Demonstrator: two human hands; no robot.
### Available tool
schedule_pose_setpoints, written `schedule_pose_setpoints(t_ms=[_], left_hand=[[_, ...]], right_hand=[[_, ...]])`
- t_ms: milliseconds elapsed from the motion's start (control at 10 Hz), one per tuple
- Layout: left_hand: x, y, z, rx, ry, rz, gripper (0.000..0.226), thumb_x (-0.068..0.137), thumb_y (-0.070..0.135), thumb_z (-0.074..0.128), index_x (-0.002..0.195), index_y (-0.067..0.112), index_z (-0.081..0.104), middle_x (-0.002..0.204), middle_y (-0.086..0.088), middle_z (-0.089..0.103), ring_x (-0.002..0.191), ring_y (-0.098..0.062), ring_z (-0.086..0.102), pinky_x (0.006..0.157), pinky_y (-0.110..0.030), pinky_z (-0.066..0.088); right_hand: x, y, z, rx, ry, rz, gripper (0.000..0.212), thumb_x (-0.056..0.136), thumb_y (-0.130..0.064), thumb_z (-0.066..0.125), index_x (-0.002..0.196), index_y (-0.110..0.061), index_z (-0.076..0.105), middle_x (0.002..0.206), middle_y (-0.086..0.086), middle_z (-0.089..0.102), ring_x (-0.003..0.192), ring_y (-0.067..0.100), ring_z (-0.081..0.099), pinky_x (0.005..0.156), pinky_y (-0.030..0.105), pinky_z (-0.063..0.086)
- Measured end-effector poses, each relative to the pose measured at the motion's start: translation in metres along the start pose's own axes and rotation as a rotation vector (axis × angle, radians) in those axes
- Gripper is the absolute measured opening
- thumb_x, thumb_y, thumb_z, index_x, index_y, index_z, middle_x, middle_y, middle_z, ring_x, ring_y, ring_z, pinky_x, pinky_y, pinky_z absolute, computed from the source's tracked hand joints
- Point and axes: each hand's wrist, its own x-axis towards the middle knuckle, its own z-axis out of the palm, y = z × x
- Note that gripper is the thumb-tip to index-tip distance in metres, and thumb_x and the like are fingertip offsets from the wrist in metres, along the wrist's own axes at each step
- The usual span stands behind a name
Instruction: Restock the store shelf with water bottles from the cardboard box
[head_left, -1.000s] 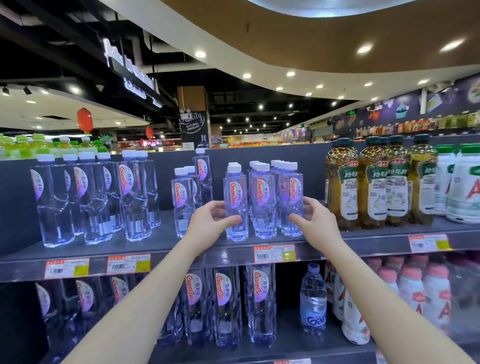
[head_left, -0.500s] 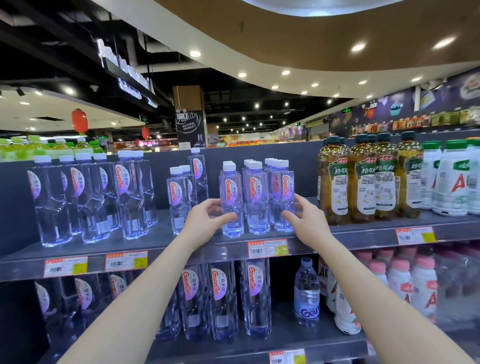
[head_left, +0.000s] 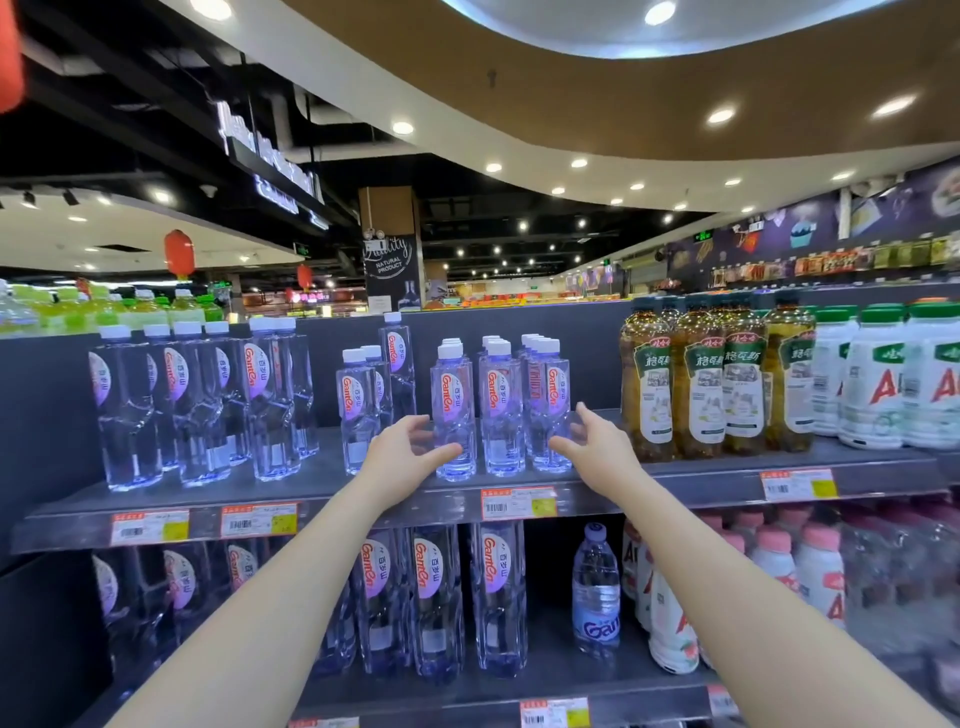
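Three rows of small clear water bottles (head_left: 498, 410) with white caps and red-lettered labels stand in the middle of the grey upper shelf (head_left: 691, 475). My left hand (head_left: 408, 454) hovers at the left side of the front left bottle (head_left: 453, 410), fingers relaxed, thumb across its lower part. On the other side, my right hand (head_left: 597, 447) has spread fingers just off the front right bottle (head_left: 550, 410). Neither hand grips anything. The cardboard box is out of view.
Taller water bottles (head_left: 192, 405) fill the shelf's left part, with a few small ones (head_left: 358, 410) beside them. Amber drink bottles (head_left: 696, 384) and white bottles (head_left: 883, 379) stand to the right. The lower shelf (head_left: 519, 691) holds more water and pink-capped bottles.
Both hands have eased off the sides of the small bottle group and their fingers have opened. The bottles stay in place on the shelf.
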Motion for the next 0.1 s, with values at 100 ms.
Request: schedule_pose_setpoints(t_ms=[100], left_hand=[[-0.0083, -0.0042, -0.0030, 0.141, 0.066, -0.067, 0.072, 0.095, 0.056, 0.064, 0.152, 0.017, 0.044, 0.146, -0.004, 0.059, 0.130, -0.024, 0.058, 0.106, -0.041, 0.047]], right_hand=[[-0.0029, 0.0003, -0.0051, -0.027, 0.015, 0.000, 0.081, 0.101, -0.035, 0.063, 0.164, -0.014, 0.017, 0.162, 0.009, 0.040, 0.144, 0.026, 0.045, 0.115, 0.042, 0.041]])
